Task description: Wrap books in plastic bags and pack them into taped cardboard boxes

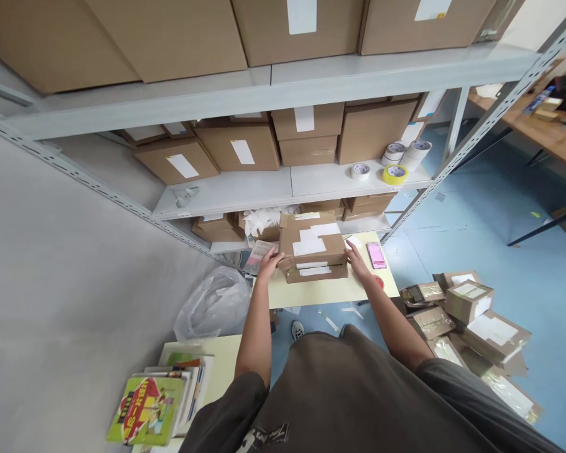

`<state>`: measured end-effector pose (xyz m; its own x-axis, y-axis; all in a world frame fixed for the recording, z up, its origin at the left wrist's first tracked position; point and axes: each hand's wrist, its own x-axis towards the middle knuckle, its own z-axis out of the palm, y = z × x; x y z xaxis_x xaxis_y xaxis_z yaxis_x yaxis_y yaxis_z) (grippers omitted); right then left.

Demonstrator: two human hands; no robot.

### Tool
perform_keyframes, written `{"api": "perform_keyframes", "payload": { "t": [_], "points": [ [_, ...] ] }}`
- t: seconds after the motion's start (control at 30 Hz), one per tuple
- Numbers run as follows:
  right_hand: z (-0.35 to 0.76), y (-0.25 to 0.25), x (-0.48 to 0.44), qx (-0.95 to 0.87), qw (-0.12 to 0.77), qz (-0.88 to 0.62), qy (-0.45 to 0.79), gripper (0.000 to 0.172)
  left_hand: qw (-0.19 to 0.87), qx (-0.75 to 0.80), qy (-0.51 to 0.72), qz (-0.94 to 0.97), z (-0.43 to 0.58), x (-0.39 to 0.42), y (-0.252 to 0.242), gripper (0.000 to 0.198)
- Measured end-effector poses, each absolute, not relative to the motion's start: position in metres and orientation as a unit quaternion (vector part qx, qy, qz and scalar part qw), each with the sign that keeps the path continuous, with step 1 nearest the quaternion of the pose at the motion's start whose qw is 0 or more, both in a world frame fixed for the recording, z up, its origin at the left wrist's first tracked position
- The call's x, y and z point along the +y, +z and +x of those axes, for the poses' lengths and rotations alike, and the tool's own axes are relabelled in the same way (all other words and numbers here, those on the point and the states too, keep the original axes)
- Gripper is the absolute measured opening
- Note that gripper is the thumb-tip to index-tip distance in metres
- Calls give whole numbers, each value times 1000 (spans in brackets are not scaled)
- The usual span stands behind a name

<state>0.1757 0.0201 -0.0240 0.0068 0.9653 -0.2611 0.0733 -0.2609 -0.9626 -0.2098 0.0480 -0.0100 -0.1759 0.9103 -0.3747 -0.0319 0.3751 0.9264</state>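
Observation:
A brown cardboard box (290,244) with several white paper patches on its top and front is held over the small cream table (292,296). My left hand (269,263) grips its left side, fingers against the cardboard. On the opposite side my right hand (357,261) clasps the box near its right edge. A phone with a pink screen (376,255) lies on the table to the right of my right hand. Close to my right wrist sits a red roll of tape (379,281), partly covered by the arm. A pinkish printed sheet or packet (259,251) shows behind my left hand.
A grey metal shelf (283,91) full of cardboard boxes rises ahead, with tape rolls (395,174) on its middle level. Taped boxes (469,302) are piled on the blue floor at right. A plastic bag (214,305) and stacked books (153,406) are at left.

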Motion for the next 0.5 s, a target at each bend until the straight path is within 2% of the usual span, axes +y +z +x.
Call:
{"api": "perform_keyframes", "payload": {
  "t": [0.13, 0.23, 0.3, 0.4, 0.5],
  "points": [
    [166, -60, 4, -425, 376, -584, 580, 98, 564, 630, 416, 334, -195, 22, -68, 115],
    [167, -81, -2, -464, 317, -586, 584, 112, 571, 644, 353, 367, -195, 7, -99, 126],
    [170, -87, -1, -503, 282, -593, 562, 115, 563, 648, 328, 395, -199, 5, -110, 129],
    [172, -89, 6, -548, 268, -604, 513, 105, 535, 653, 312, 436, -200, 11, -113, 130],
    [169, -85, 14, -563, 285, -601, 491, 68, 526, 644, 319, 455, -191, 20, -107, 128]
  ]
}}
